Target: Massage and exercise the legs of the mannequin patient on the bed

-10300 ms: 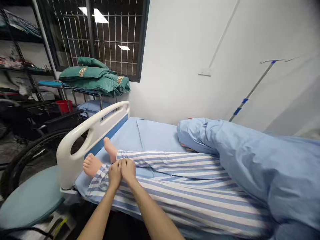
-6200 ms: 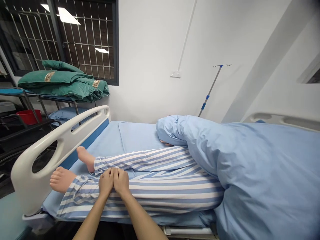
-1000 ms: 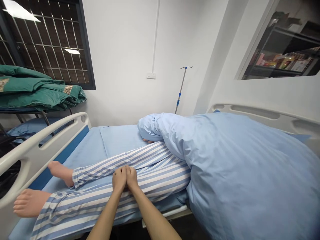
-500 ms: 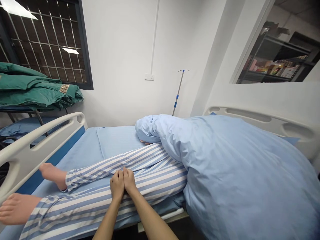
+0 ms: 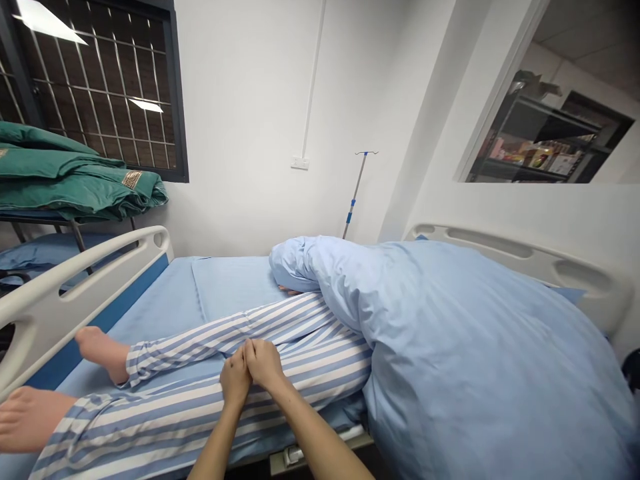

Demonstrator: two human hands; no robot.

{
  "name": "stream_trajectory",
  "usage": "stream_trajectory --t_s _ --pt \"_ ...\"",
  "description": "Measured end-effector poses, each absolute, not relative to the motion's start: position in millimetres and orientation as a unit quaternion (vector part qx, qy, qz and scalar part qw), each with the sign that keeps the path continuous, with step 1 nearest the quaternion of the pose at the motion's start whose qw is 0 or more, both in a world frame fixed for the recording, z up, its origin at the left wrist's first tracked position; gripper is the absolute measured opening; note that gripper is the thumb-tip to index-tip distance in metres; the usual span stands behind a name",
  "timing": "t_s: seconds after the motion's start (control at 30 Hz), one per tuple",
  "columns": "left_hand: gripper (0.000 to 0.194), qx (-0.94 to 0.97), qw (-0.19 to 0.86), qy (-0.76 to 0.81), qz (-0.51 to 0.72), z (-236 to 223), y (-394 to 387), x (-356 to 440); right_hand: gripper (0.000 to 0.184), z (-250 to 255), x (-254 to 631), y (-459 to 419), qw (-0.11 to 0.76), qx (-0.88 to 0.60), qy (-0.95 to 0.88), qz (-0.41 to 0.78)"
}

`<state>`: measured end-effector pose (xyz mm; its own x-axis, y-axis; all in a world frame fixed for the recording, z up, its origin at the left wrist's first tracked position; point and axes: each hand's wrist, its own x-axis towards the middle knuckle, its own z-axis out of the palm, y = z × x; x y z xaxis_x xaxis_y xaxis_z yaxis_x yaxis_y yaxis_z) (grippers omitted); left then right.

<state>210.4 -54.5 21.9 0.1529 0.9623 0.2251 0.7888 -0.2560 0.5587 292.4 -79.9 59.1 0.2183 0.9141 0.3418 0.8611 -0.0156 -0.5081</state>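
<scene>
My left hand (image 5: pixel 235 377) and my right hand (image 5: pixel 263 363) are together, curled closed over the near leg of blue-and-white striped trousers (image 5: pixel 320 363). The right hand overlaps the left at the knuckles. Their fingertips are turned down out of sight, so I cannot tell whether they grip anything or touch the cloth. A figure that looks like a manikin wears the trousers and lies on its back, with bare feet (image 5: pixel 35 419) to the left. A light blue quilt (image 5: pixel 450 333) is folded back over its upper body, bunched at the hips.
The bed has a blue sheet (image 5: pixel 235 283), a pale footboard (image 5: pixel 85 287) at left and a headboard (image 5: pixel 575 267) at right. Behind it stand a drip pole (image 5: pixel 355 193) and a wall socket (image 5: pixel 300 163). Folded green quilts (image 5: pixel 75 177) lie on a rack under the barred window (image 5: pixel 100 87).
My right hand has shifted slightly to the right and rolled further over the left. The view has tilted up a little; the quilt and legs lie as before.
</scene>
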Motion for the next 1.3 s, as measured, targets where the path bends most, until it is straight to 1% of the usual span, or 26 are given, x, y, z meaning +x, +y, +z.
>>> stream_trajectory --t_s 0.17,0.33,0.47,0.53,0.63,0.77,0.83,0.9,1.03,1.13,1.23,1.3 --pt "0.040 0.727 0.147 0.620 0.255 22 -57 217 0.048 35 303 -84 0.381 -0.686 -0.616 0.073" --pt "0.033 0.748 0.126 0.605 0.242 26 -59 219 0.049 24 305 -84 0.412 -0.695 -0.584 0.077" --pt "0.036 0.749 0.162 0.591 0.252 25 -57 216 0.050 26 305 -82 0.441 -0.686 -0.571 0.094" --pt "0.033 0.750 0.184 0.577 0.265 25 -54 215 0.050 26 306 -81 0.466 -0.679 -0.558 0.100" --pt "0.035 0.724 0.223 0.564 0.330 35 -52 219 0.048 24 309 -78 0.511 -0.659 -0.539 0.118" --pt "0.040 0.609 0.297 0.557 0.481 51 -57 236 0.047 22 314 -76 0.565 -0.624 -0.514 0.163" --pt "0.040 0.557 0.342 0.553 0.517 51 -60 245 0.045 22 316 -75 0.583 -0.608 -0.504 0.194" --pt "0.038 0.551 0.358 0.560 0.504 42 -65 253 0.043 23 319 -75 0.594 -0.597 -0.492 0.221" --pt "0.034 0.645 0.288 0.569 0.421 21 -73 258 0.039 24 322 -77 0.616 -0.582 -0.470 0.248" --pt "0.036 0.667 0.257 0.588 0.378 19 -76 258 0.038 23 324 -76 0.623 -0.575 -0.465 0.254" --pt "0.036 0.679 0.239 0.596 0.356 22 -76 257 0.039 21 324 -74 0.612 -0.584 -0.471 0.250" --pt "0.036 0.686 0.227 0.598 0.346 22 -75 257 0.041 22 325 -73 0.587 -0.604 -0.482 0.243"
